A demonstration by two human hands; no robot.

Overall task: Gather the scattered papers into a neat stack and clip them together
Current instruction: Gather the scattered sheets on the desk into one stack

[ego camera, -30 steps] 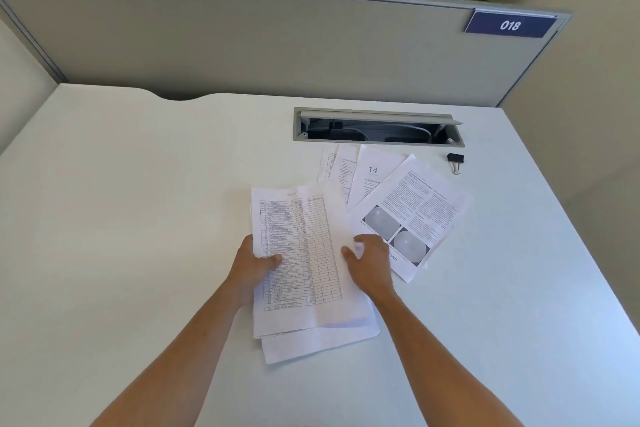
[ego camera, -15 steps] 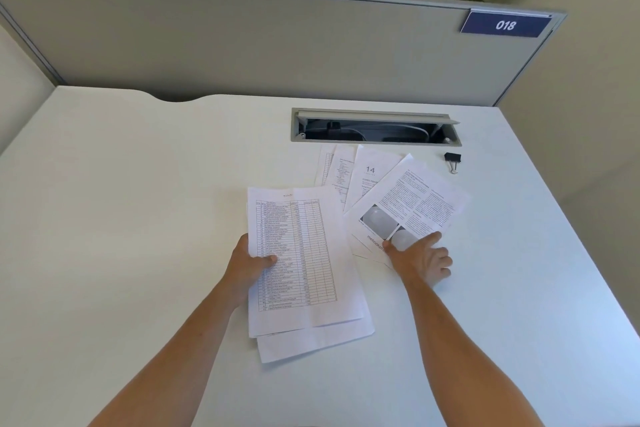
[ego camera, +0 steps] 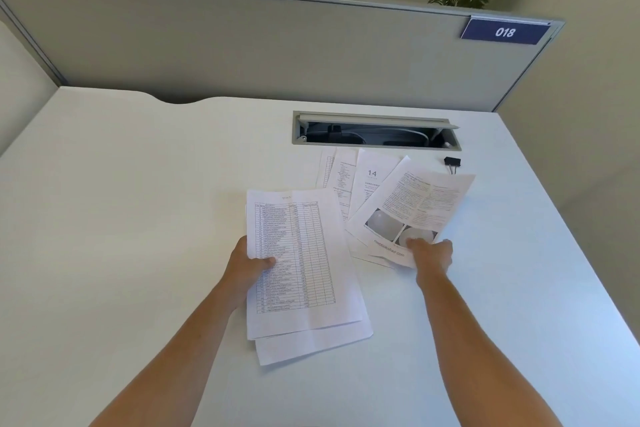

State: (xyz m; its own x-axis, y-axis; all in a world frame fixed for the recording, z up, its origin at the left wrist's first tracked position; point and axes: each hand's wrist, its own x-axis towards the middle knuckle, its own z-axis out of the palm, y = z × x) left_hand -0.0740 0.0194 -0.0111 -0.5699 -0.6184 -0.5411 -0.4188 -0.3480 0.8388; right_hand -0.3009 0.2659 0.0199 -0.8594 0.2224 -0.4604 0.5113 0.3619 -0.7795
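Two stacked table sheets [ego camera: 304,263] are gripped by the left hand [ego camera: 246,263] at their left edge. The illustrated page [ego camera: 412,215] is pinched and lifted off the surface [ego camera: 138,201] by the right hand [ego camera: 431,253].

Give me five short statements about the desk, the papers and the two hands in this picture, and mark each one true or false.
1. The left hand holds the white sheet printed with a table. True.
2. The right hand grips the small black binder clip. False: it pinches the white printed page with two round grey photographs; the clip lies alone on the white desk.
3. The blue sign reads 018. True.
4. The page numbered 14 lies on top of the photograph page. False: it lies partly under it.
5. The grey cable slot in the desk is closed. False: it is open.
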